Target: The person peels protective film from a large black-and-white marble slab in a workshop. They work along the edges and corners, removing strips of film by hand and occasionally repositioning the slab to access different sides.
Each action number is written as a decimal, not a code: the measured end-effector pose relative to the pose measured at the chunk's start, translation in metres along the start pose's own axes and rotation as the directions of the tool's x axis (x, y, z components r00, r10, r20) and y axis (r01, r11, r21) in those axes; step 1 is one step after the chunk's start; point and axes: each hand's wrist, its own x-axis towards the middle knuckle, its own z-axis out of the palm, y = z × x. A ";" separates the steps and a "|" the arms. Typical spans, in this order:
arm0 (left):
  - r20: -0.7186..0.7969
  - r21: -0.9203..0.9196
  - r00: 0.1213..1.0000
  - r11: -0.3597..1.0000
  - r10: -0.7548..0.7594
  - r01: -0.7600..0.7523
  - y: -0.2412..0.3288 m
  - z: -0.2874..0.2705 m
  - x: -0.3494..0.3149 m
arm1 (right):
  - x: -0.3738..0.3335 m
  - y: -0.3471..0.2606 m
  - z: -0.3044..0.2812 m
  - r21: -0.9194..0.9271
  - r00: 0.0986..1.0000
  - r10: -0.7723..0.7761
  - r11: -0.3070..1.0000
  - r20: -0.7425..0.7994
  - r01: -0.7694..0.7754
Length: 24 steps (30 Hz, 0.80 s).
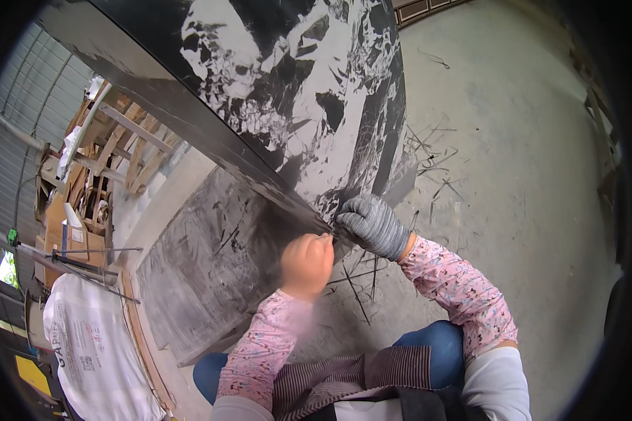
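Note:
A large black-and-white marbled slab piece (295, 91) with a dark side face fills the upper middle, and its lowest corner points toward me. At that corner my left hand (307, 265), bare and blurred by motion, is closed in a fist. A small pale bit shows at its fingertips, too small to name. Just right of it my right hand (373, 226), in a grey knitted glove, is closed with its fingers against the slab's corner. Whatever lies inside its fingers is hidden. Pink patterned sleeves cover both forearms.
Thin dark strips (432, 158) lie scattered on the concrete floor (512, 175) right of the slab and below its corner. A scuffed grey board (196, 259) lies at left. Beyond it are a white sack (95, 351), cardboard (67, 224) and piled wood (130, 140).

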 end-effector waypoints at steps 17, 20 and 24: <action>0.179 -0.018 0.979 0.994 -0.100 0.105 -0.003 0.075 -0.088 | -0.075 0.024 0.039 -0.048 0.952 0.041 0.998 0.304 -0.027; 0.228 0.037 0.953 0.980 -0.197 0.194 0.001 0.094 -0.115 | -0.091 0.023 0.052 -0.137 0.925 0.118 0.988 0.362 -0.072; 0.476 0.090 0.807 0.933 -0.348 0.350 0.017 0.105 -0.147 | -0.108 0.031 0.055 -0.376 0.624 0.474 0.879 0.621 -0.293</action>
